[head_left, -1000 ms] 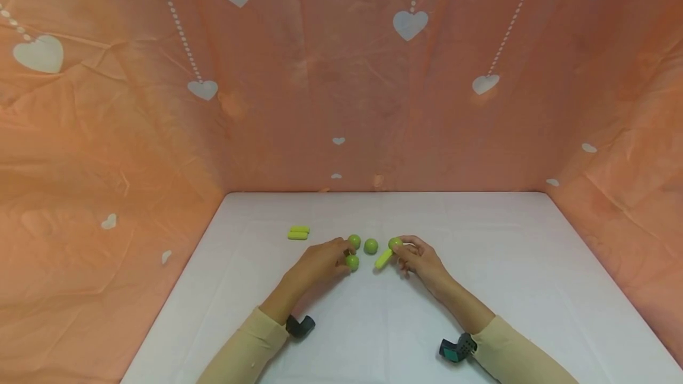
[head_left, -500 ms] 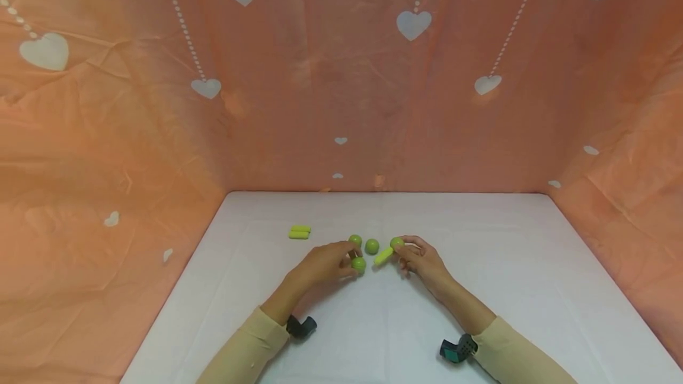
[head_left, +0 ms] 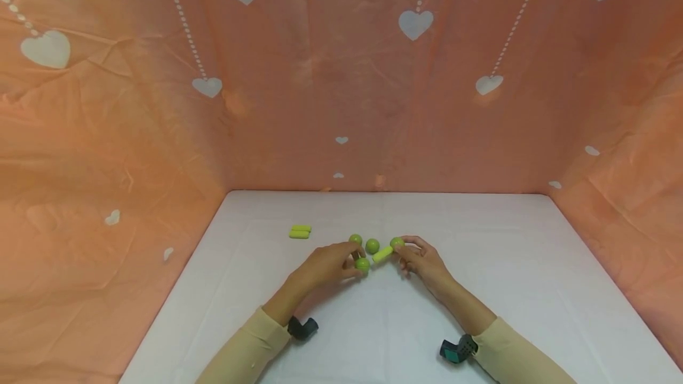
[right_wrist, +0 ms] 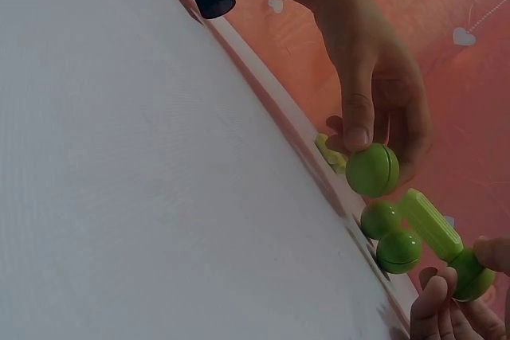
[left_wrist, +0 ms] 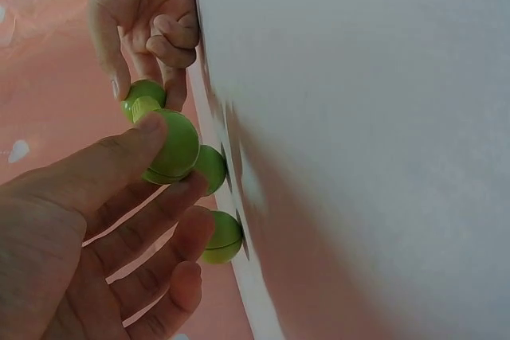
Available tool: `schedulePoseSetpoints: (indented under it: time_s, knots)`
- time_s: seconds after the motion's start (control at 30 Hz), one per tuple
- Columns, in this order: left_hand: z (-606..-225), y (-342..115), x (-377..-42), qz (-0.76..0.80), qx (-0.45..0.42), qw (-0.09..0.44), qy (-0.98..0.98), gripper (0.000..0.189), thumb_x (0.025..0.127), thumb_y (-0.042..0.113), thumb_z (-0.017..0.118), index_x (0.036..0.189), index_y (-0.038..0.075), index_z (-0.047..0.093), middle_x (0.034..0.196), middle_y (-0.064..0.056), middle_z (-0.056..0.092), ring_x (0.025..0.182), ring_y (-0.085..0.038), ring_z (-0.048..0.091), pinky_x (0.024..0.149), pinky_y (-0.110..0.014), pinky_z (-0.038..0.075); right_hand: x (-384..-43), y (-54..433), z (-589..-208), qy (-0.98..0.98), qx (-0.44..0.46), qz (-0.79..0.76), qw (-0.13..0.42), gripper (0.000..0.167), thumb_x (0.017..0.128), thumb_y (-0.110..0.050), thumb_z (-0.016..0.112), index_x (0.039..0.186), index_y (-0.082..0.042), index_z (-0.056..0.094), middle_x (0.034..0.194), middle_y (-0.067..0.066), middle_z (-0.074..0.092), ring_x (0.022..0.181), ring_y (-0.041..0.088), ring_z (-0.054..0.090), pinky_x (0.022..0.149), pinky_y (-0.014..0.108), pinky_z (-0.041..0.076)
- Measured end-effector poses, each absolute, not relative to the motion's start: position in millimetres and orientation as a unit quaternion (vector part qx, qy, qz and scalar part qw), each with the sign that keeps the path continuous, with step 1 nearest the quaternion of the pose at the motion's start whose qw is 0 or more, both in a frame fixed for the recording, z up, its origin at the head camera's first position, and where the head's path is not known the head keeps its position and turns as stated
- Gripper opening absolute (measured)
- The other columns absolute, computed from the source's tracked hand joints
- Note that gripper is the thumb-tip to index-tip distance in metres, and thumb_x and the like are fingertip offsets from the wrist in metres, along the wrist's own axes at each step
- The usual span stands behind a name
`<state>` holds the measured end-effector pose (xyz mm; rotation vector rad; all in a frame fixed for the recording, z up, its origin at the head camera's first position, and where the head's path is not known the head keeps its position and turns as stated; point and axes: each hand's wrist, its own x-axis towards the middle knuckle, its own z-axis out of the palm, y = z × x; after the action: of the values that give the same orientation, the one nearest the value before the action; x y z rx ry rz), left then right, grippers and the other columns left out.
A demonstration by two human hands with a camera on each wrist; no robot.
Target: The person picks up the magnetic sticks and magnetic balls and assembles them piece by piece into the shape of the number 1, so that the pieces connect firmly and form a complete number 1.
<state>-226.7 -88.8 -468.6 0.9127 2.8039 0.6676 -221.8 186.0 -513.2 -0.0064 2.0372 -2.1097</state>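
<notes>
My left hand (head_left: 324, 264) pinches a green ball (right_wrist: 372, 170) with a groove round it between thumb and fingers, raised off the white table. Opposite it, my right hand (head_left: 424, 261) grips a second green ball (right_wrist: 472, 276) by the fingertips. A ribbed yellow-green rod (right_wrist: 430, 224) sticks out from that ball toward the left hand's ball; a small gap shows between them in the head view. Two more green balls, one (head_left: 372, 246) between the hands and one (head_left: 355, 239) just beyond the left fingers, rest on the table.
Two yellow-green rods (head_left: 300, 231) lie side by side on the white table (head_left: 480, 242), left of the balls. Orange cloth (head_left: 341, 88) with pale hearts hangs behind and at both sides. Each wrist wears a dark camera (head_left: 302, 329).
My left hand has drawn its ball toward the right, closer to the rod's end. The rod has swung slightly to point more to the left; the right hand has stayed nearly in place.
</notes>
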Motion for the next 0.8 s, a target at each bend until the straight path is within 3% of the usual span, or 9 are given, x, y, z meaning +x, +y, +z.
schedulePoseSetpoints:
  time_s: [0.4,0.63,0.8]
  knots:
    - [-472.8,-84.9,-226.1,0.236,0.305,0.055,0.921,0.032,0.096,0.035,0.083,0.124,0.023,0.069,0.106,0.006,0.077,0.094,-0.009,0.069,0.080,-0.029,0.055,-222.6,188.6,-515.5,0.697,-0.030,-0.706,0.123,0.049,0.105,-0.023,0.072,0.143,0.003,0.053,0.098,0.007,0.077,0.073,0.012,0.064,0.063,0.024,0.053]
    - [-471.7,-84.6,-226.6,0.228,0.308,0.048,0.923,0.032,0.097,0.034,0.083,0.124,0.025,0.070,0.107,0.009,0.077,0.093,-0.007,0.068,0.078,-0.029,0.054,-223.2,188.4,-516.4,0.698,-0.022,-0.706,0.119,0.048,0.106,-0.023,0.071,0.143,0.002,0.054,0.096,0.006,0.077,0.074,0.012,0.064,0.065,0.024,0.055]
    - [-470.6,-84.4,-226.7,0.244,0.302,0.048,0.920,0.033,0.097,0.032,0.083,0.125,0.024,0.069,0.108,0.008,0.076,0.085,-0.006,0.064,0.073,-0.027,0.052,-223.2,187.8,-514.8,0.704,-0.015,-0.701,0.113,0.047,0.106,-0.024,0.071,0.143,0.001,0.055,0.096,0.007,0.075,0.074,0.013,0.064,0.065,0.025,0.056]
